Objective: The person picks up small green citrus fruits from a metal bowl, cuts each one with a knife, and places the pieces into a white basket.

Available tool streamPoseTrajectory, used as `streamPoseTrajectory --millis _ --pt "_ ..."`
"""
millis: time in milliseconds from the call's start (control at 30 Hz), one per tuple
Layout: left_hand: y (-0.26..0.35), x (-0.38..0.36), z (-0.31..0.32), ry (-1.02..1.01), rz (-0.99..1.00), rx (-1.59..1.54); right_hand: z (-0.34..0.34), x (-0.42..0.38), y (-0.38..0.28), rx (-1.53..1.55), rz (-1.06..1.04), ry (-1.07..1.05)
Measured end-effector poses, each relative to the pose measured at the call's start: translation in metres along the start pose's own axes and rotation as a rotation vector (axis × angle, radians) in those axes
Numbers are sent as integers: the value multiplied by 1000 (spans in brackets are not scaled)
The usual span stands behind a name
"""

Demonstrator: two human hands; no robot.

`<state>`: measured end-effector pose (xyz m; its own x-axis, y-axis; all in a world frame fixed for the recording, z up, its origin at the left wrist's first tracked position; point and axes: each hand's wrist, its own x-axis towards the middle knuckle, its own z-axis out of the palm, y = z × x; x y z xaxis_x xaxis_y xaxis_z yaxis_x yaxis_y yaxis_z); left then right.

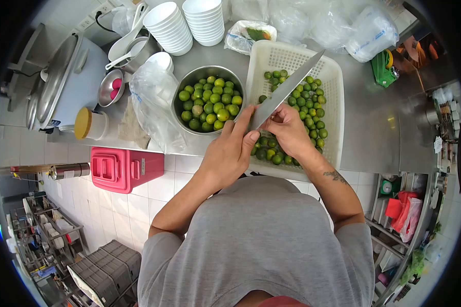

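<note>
My left hand (231, 146) is closed around the lower end of a large knife (287, 93), with the thumb and fingers at its base. The handle is hidden by the hand. The wide blade slants up and to the right over a white perforated basket (335, 117) of small green limes (310, 102). Close to the blade's lower part, my right hand (289, 130) is closed with its fingertips pinched together. What it holds, if anything, is hidden. Left of the knife stands a round steel bowl (176, 115) full of limes (207, 105).
A clear plastic bag (156, 105) lies beside the bowl. Stacks of white tubs (167, 28) and plastic bags (338, 25) line the back. A large lidded pot (79, 77) and a yellow-lidded tub (92, 124) stand left. A red cooler box (125, 169) is below the counter edge.
</note>
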<state>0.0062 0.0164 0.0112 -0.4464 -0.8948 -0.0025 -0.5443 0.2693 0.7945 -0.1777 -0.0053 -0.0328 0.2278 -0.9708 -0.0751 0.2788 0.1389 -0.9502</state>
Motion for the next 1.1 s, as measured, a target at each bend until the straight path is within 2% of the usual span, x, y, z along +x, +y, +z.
streamPoseTrajectory --millis 167,367,500,533,633,667,767,800,900,1000,1100 --pt "-1 7 5 58 89 -77 -9 2 7 26 -10 -48" --pt "7 15 -2 -14 -75 -136 -5 2 -2 -7 26 -124" --pt "-1 17 -10 62 -41 -120 -6 11 -20 32 35 -116" --pt "-2 17 -14 93 -62 -102 -18 17 -16 -59 55 -85" --pt "-14 18 -27 223 -145 -34 -53 22 -8 -927 -19 -230" --pt "-25 18 -31 269 -149 -1 -65 21 11 -1077 -216 -319" --pt "-45 17 -36 382 -143 -18 -62 4 26 -1507 -105 -443" --pt "-43 18 -39 418 -137 -42 -62 3 29 -1495 -142 -441" --pt "-24 11 -46 338 -251 -116 -64 5 34 -1474 -172 -358" --pt "-15 6 -46 246 -289 -166 -66 7 24 -1331 -54 -313" --pt "-13 2 -34 224 -144 -215 -54 8 -5 -959 132 -204"
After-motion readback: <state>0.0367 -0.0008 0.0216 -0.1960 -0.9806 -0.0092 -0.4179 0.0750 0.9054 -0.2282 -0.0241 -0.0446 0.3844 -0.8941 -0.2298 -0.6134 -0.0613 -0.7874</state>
